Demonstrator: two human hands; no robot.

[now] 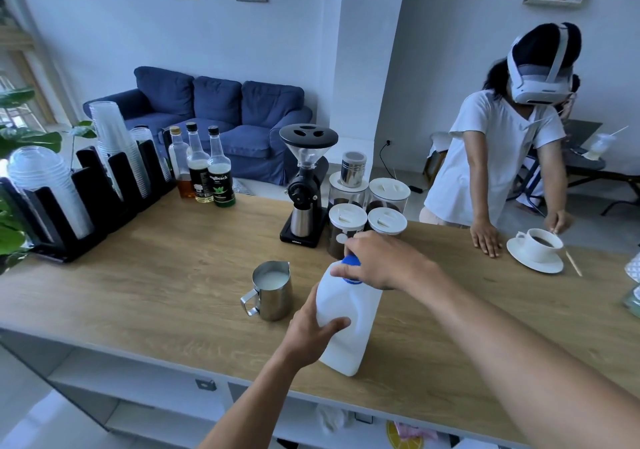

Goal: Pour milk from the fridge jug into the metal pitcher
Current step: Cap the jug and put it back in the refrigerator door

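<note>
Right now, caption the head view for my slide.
Left hand holds the milk jug, right hand grips its blue cap; metal pitcher holds milk.

I'm holding a smooth matt plastic jug (349, 312) with a plastic cap (350, 261); left of it, a brushed metal pitcher (274, 298) is gleaming on the matt wood-grain counter (156, 275).

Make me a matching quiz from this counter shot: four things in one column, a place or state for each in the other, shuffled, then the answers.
Things
1 metal pitcher
2 milk jug
3 blue cap
4 white cup

Place or state
A sits on a saucer
B right hand grips it
C milk inside, no hand on it
D left hand holds its body

Pairs: 1-C, 2-D, 3-B, 4-A
</note>
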